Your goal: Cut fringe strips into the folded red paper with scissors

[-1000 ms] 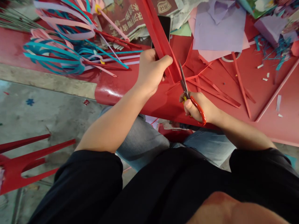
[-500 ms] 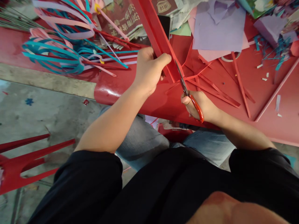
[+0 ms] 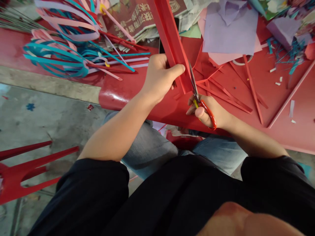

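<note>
Between thumb and fingers, my left hand [image 3: 161, 73] grips a long folded strip of red paper [image 3: 172, 36], which slants up and away from me. My right hand [image 3: 209, 109] is closed round a pair of scissors with red handles [image 3: 209, 114]. Their blades [image 3: 192, 78] point away from me and lie along the right edge of the strip near its lower end. Narrow red paper strips [image 3: 223, 93] lie scattered on the table just right of the scissors.
The red-covered table [image 3: 128, 88] bears looped bundles of coloured strips [image 3: 59, 60] at left. Newspaper [image 3: 133, 19], partly covering a dark phone-like object [image 3: 161, 47], lies behind. Purple sheets [image 3: 228, 32] and blue shreds [image 3: 283, 54] are at right. A red stool [image 3: 14, 177] stands lower left.
My left hand and the red paper strip have shifted slightly right and toward me. The scissors' handles have spread, the right fingers are further apart, and a yellow inner part of the handle now shows.
</note>
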`<state>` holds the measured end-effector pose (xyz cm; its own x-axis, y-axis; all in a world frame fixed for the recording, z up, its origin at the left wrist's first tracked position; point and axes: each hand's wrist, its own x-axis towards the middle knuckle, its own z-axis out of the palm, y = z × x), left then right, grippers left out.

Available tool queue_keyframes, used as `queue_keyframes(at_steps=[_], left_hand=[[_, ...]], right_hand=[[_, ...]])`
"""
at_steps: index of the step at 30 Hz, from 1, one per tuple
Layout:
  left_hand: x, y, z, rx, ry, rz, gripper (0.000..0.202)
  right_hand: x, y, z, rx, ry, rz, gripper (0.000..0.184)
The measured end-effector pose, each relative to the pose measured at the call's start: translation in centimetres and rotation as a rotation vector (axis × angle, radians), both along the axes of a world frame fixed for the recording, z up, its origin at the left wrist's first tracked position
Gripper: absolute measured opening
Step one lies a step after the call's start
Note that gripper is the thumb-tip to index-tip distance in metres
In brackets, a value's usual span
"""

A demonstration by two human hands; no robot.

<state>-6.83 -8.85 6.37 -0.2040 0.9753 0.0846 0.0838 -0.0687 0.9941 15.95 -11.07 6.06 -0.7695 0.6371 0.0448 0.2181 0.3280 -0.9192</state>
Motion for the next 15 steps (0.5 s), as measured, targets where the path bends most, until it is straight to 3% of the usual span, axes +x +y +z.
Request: queue_keyframes(at_steps=[7,15], left_hand=[[0.6,-1.1,-0.3,-0.006,-0.013,-0.030,0.022],[0.7,-1.3,0.1,0.009,-0.009,-0.049,0.022]], right_hand=[[-0.1,-0.2,0.0,0.035,-0.002,-0.031,0.085],[-0.3,-0.5,0.4,0.002,-0.065,-0.096,0.076]])
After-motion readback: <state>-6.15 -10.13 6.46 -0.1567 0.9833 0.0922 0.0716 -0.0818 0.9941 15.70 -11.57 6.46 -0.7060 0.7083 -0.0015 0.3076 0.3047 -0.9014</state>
